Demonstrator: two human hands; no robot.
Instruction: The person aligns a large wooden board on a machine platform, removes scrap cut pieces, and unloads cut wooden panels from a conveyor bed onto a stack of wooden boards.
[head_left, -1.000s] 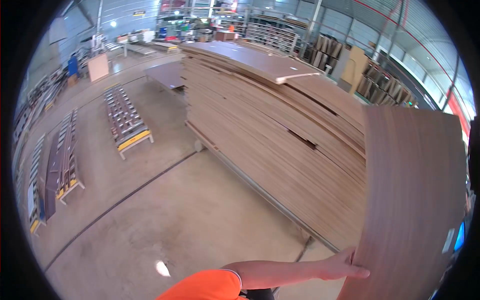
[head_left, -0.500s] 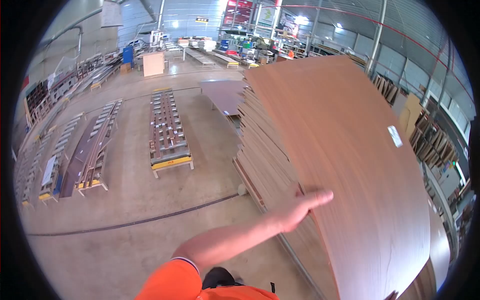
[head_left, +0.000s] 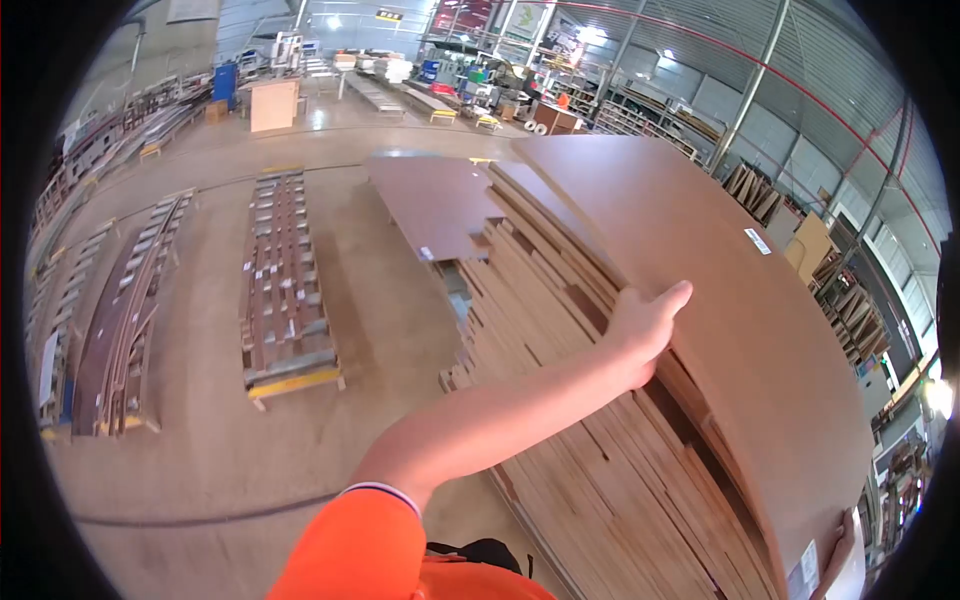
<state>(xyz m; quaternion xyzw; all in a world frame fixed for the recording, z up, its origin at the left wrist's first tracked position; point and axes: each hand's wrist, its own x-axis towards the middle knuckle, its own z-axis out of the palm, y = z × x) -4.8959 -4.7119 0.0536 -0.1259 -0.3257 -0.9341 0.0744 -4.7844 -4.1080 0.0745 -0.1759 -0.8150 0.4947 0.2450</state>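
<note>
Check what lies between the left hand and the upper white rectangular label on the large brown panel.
The head view shows only bare brown panel between the left hand and the upper white label.

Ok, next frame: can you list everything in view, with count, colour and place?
large panel: one, brown, held above the stack
labels: two, white, on that panel
board stack: one, light brown, below the panel
flat sheet: one, dark brown, beyond the stack
roller stands: several, grey with yellow ends, floor at left
upright board: one, tan, far left
cabinet: one, blue, beside it
leaning boards: many, brown, right background
sleeve: one, orange, bottom centre
left hand: one, bare, gripping the panel's left edge
right hand: one, shadowed, panel's lower right edge, partly hidden
</note>
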